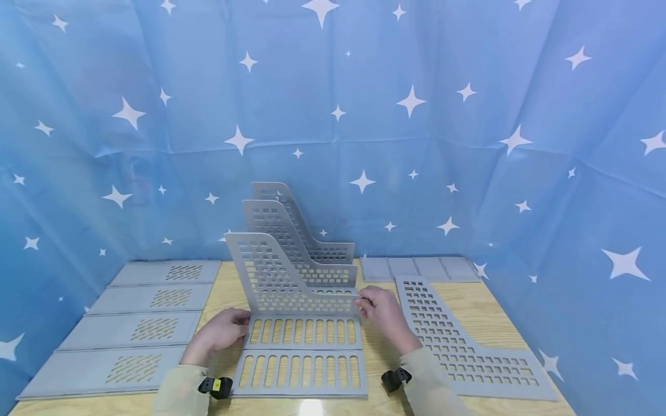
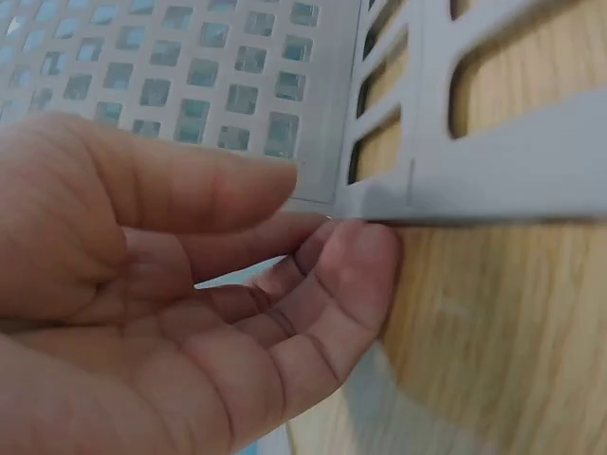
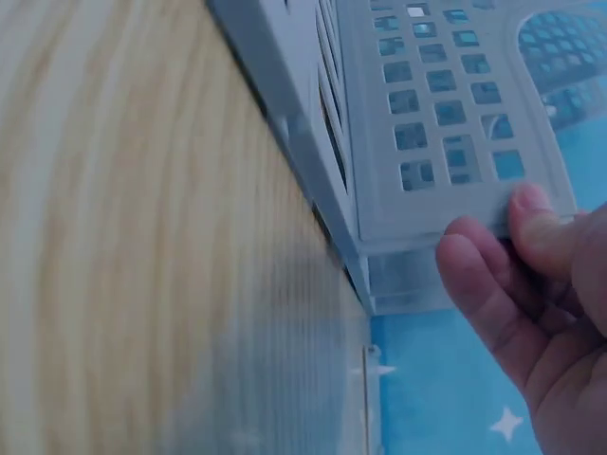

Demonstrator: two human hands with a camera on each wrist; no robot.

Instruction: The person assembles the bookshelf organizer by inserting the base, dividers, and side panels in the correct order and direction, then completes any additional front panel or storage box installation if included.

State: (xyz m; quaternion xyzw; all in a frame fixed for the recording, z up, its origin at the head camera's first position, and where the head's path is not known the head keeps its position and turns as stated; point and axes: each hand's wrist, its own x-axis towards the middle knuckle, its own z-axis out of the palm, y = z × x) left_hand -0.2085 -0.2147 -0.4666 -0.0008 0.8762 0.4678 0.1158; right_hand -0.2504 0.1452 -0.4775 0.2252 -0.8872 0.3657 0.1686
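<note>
A grey plastic file rack stands on the table, with a slotted base [image 1: 298, 351] and several upright perforated dividers. The nearest divider [image 1: 270, 271] rises from the middle of the base, high at the left and low at the right. My left hand [image 1: 222, 330] holds the rack's left edge where divider and base meet; in the left wrist view its thumb lies beside the divider and its curled fingertips touch the base edge. At the other end, my right hand [image 1: 384, 312] pinches the divider's low right corner between thumb and fingers, as the right wrist view shows.
Right of the rack lies another perforated divider [image 1: 481, 346], flat. Several grey panels [image 1: 88, 332] with slanted slots lie in a column at the left. Smaller grey panels [image 1: 429, 268] lie at the back right, before a blue star-patterned curtain [image 1: 333, 115].
</note>
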